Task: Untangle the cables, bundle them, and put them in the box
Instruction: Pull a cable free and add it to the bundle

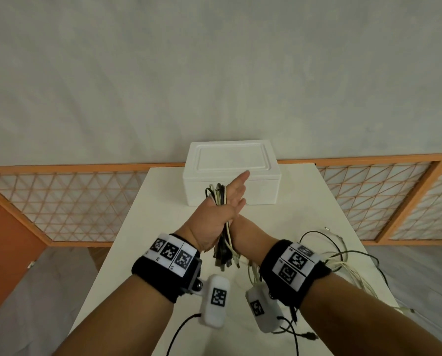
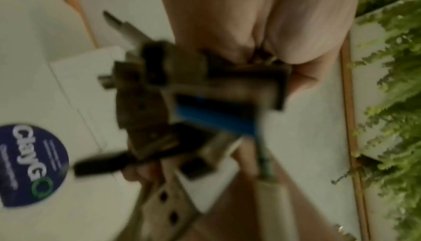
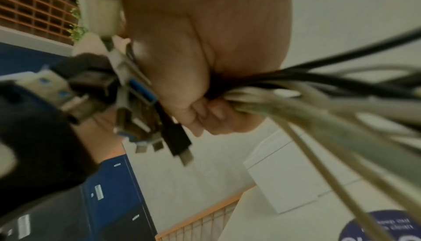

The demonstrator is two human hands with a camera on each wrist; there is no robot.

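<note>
cables (image 1: 223, 242) bundled lengthwise toward box (image 1: 231, 173), connectors nearest; right hand (image 3: 200, 75) clenches them, left hand (image 1: 222, 209) flat.

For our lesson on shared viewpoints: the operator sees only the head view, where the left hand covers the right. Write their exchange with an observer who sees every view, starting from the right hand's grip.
Operator: Is the right hand gripping anything?
Observer: Yes. The right wrist view shows the right hand with its fingers curled round the cable bundle.
Operator: Any plug colours?
Observer: One plug among the gathered ends has a blue insert.
Operator: Anything else I'm missing?
Observer: A round dark-blue sticker on a white surface, in the left wrist view.
</note>
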